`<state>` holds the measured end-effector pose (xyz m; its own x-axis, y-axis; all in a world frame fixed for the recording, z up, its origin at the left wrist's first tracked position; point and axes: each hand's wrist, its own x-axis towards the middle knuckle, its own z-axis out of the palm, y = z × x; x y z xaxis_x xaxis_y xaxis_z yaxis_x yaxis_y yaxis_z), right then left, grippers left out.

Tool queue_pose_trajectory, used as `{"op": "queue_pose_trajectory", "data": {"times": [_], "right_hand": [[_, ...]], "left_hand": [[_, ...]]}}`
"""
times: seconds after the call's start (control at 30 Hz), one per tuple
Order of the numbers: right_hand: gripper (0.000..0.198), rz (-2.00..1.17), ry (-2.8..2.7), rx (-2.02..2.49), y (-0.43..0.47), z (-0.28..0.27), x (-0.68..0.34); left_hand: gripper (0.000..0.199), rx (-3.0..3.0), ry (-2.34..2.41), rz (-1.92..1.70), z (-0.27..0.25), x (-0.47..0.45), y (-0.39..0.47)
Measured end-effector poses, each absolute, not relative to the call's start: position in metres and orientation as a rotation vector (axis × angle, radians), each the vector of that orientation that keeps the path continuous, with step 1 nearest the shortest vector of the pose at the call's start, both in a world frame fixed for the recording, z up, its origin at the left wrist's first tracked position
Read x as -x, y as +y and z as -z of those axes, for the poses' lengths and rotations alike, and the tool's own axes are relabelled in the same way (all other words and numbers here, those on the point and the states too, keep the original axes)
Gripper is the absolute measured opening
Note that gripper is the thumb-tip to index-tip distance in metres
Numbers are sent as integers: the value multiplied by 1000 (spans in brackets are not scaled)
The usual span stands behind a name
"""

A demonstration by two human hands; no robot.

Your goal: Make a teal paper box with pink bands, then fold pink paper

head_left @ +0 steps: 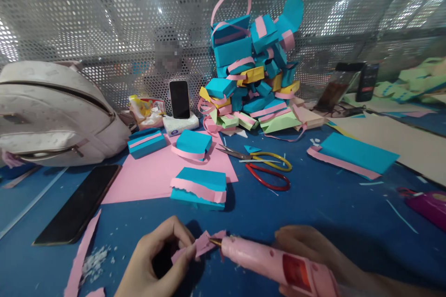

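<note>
- left hand (143, 257), at seven o'clock: pinches a pink paper strip (202, 244), at six o'clock on the desk's near side
- pink glue gun (254, 260), at five o'clock: nozzle at the strip
- right hand (310, 247), past four o'clock: wrapped around the glue gun

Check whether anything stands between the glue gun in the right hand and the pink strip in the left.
Nothing visible does: the glue gun, held by the right hand, has its tip at the pink strip pinched in the left hand; contact is unclear.
</note>
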<state>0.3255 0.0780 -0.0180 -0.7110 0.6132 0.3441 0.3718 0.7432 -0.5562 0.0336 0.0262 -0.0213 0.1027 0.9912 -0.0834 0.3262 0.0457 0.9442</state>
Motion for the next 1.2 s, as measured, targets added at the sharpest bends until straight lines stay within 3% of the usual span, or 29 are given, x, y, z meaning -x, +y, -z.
{"op": "queue_pose_trajectory", "data": {"times": [0.3,0.77,1.03,1.2], "right_hand": [[12,-638,-2443,606,82,18,-325],[26,-564,-2414,645,82,30,-322],[12,-532,-2328,628,80,39,-325],[35,-394,-2205,701,76,53,-330]], "left_hand": [[34,-1484,1383,-859,22,-30,27],[32,-1510,1394,-853,23,-30,27],[32,-1517,1382,-863,24,-30,29],[32,-1518,1375,-871,23,-29,29]]}}
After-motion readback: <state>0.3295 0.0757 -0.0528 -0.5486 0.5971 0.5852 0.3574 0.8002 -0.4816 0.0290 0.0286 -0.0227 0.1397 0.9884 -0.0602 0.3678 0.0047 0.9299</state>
